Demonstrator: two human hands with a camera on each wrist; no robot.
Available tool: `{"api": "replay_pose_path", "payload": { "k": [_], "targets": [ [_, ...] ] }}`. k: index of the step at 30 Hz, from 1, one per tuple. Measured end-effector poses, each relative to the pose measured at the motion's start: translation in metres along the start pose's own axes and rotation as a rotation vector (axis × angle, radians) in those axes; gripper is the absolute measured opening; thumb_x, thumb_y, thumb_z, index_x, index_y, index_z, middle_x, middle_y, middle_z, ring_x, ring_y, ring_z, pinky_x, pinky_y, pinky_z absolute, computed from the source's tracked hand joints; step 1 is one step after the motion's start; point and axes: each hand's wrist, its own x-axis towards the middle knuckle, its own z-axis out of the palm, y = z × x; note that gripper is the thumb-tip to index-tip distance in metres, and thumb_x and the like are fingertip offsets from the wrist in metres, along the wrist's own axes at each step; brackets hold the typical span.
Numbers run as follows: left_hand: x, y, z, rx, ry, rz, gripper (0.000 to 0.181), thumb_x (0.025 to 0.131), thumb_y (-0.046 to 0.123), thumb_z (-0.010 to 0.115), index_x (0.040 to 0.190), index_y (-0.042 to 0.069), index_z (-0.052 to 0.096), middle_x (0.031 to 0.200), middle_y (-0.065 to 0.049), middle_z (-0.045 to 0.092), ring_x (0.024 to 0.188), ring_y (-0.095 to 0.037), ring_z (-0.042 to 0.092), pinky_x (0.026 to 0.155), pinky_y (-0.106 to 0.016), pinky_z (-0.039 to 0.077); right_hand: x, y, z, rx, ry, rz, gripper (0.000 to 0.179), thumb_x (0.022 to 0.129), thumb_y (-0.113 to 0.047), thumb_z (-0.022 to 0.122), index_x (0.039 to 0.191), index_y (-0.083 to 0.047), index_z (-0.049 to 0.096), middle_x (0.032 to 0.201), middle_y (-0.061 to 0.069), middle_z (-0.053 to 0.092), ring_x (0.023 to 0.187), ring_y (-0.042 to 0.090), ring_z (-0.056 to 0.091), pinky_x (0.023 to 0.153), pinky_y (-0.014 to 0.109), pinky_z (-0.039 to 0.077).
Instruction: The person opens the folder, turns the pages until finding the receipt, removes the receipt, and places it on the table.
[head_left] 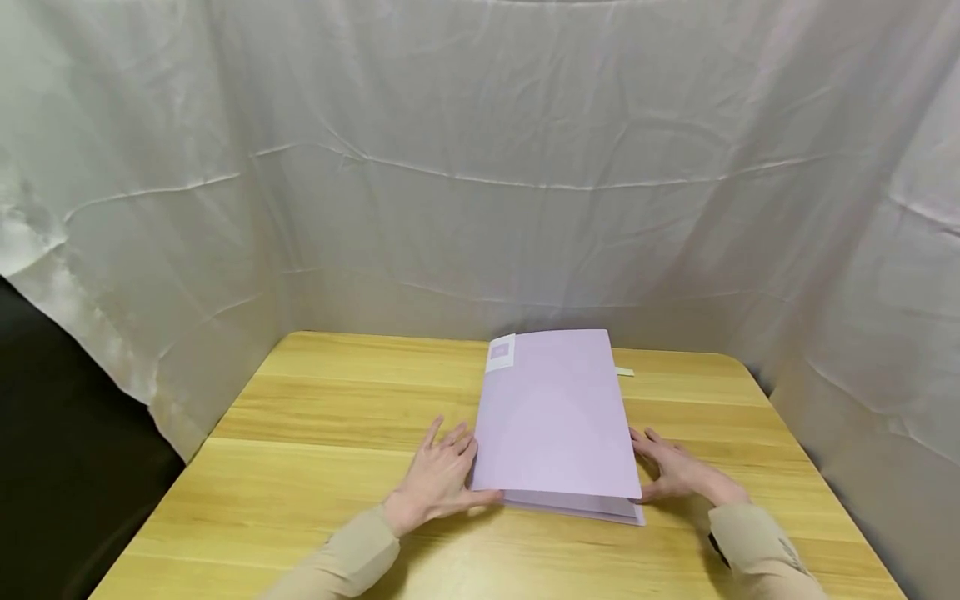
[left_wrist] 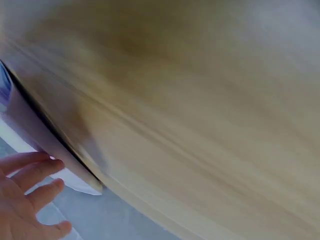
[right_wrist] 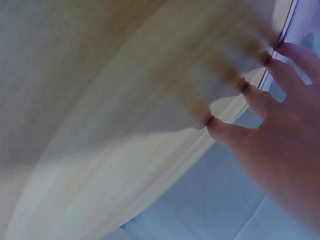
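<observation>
A light purple folder (head_left: 555,417) lies on the wooden table, its cover slightly raised along the near edge so that a gap shows. A white label (head_left: 500,353) sits at the upper left of its cover. Against the folder's left edge rests my left hand (head_left: 438,475), fingers spread and thumb reaching along the near corner. In the left wrist view its fingertips (left_wrist: 56,165) touch the folder's side. My right hand (head_left: 678,471) is at the right edge, with fingertips (right_wrist: 215,122) down on the tabletop and some touching the folder's side.
The wooden table (head_left: 322,467) has rounded far corners. A pale strip (head_left: 625,372) sticks out from behind the folder's right edge. Grey-white cloth (head_left: 480,183) hangs behind and at both sides. Black material (head_left: 67,450) is at the far left.
</observation>
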Motion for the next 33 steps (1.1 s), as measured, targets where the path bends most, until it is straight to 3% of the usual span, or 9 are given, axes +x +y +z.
{"api": "replay_pose_path", "payload": {
  "k": [6,12,24,33],
  "targets": [
    [0.007,0.012,-0.004,-0.006,-0.020,-0.054,0.104,0.083,0.083,0.050,0.145,0.000,0.051,0.151,-0.014,0.053,0.143,-0.026,0.049,0.124,-0.055,0.028,0.002,-0.005,-0.003,-0.005,-0.004,0.025,0.098,0.071,-0.031,0.091,0.148,0.006,0.042,0.156,0.037,0.029,0.141,0.066,0.020,0.102,0.088,0.018],
    [0.017,0.026,-0.011,-0.033,-0.033,-0.036,0.103,0.088,0.081,0.044,0.152,0.000,0.040,0.160,-0.014,0.039,0.150,-0.025,0.039,0.126,-0.055,0.024,0.004,-0.007,0.000,0.007,-0.009,0.041,0.101,0.071,-0.031,0.090,0.150,0.005,0.037,0.156,0.036,0.030,0.143,0.064,0.019,0.103,0.087,0.015],
    [0.024,0.027,-0.036,-0.155,0.038,-0.058,0.102,0.091,0.076,0.045,0.155,-0.002,0.032,0.164,-0.017,0.030,0.152,-0.027,0.035,0.127,-0.055,0.017,0.003,-0.009,-0.003,0.027,-0.036,0.070,0.103,0.074,-0.034,0.088,0.152,0.005,0.034,0.159,0.033,0.027,0.144,0.063,0.016,0.106,0.086,0.011],
    [0.023,0.021,-0.056,-0.227,0.144,-0.074,0.099,0.093,0.073,0.043,0.156,-0.002,0.028,0.166,-0.014,0.022,0.154,-0.025,0.028,0.128,-0.054,0.012,0.002,-0.009,-0.005,0.003,-0.057,0.090,0.104,0.075,-0.036,0.087,0.152,0.008,0.032,0.159,0.034,0.026,0.144,0.063,0.016,0.108,0.084,0.012]
  ]
}}
